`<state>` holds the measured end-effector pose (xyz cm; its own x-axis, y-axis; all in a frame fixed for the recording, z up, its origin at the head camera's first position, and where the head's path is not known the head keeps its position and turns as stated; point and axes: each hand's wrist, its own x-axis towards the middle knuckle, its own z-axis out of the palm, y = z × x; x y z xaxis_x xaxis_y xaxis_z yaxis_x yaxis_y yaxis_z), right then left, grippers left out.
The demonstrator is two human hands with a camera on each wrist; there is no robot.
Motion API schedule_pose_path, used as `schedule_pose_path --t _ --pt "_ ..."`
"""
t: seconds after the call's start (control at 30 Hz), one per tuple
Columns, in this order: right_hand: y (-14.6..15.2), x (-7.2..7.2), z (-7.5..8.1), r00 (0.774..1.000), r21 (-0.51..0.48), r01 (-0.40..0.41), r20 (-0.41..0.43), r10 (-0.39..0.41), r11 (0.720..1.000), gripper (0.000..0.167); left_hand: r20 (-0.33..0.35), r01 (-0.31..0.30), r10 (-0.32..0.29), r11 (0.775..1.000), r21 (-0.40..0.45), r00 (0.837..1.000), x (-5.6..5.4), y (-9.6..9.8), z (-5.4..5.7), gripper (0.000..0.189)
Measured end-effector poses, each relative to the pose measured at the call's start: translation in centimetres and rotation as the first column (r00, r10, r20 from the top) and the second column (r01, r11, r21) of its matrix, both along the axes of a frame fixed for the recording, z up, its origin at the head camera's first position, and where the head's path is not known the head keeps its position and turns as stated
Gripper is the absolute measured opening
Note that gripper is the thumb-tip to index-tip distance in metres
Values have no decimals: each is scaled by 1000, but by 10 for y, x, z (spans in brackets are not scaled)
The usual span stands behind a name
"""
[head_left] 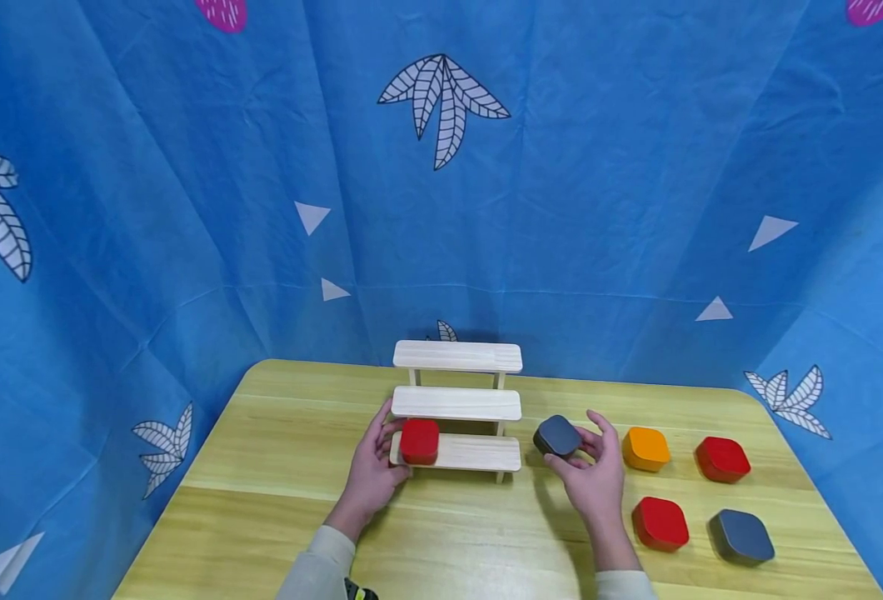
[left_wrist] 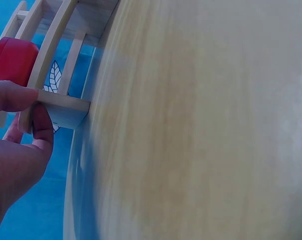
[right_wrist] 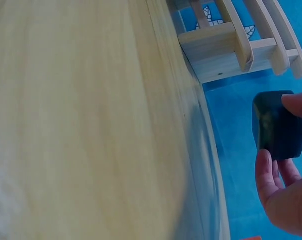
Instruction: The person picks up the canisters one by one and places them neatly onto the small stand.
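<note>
A small three-step wooden shelf [head_left: 479,403] stands at the back of the table. On the left end of its lowest board sits a red rounded block [head_left: 420,442]. My left hand [head_left: 372,477] is at that end; in the left wrist view its thumb and fingers [left_wrist: 41,122] pinch the board's edge beside the red block. Right of the shelf, my right hand [head_left: 596,475] holds a dark grey rounded block [head_left: 559,436] between thumb and fingers. The right wrist view shows this dark block [right_wrist: 278,127] held off the table, apart from the shelf.
To the right on the wooden table [head_left: 261,533] lie an orange block [head_left: 646,449], a red block [head_left: 722,459], a nearer red block [head_left: 661,524] and another dark grey block [head_left: 741,537]. Behind the table hangs a blue patterned cloth [head_left: 599,208].
</note>
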<state>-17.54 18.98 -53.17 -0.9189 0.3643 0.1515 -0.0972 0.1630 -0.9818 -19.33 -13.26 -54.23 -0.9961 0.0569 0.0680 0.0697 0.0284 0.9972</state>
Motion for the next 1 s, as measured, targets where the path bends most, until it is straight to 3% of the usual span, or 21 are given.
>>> schedule_pose_path --t 0.6,0.77,1.0 --pt "-7 2 5 990 5 -119 -77 119 993 98 0 6 -6 1000 23 1000 0 0 2 109" --pt "-11 1 8 987 8 -149 -68 149 989 99 5 10 -10 999 35 1000 2 0 6 110" --pt "-14 0 8 982 26 -173 -65 175 985 99 1 -3 3 1000 19 1000 0 0 1 112"
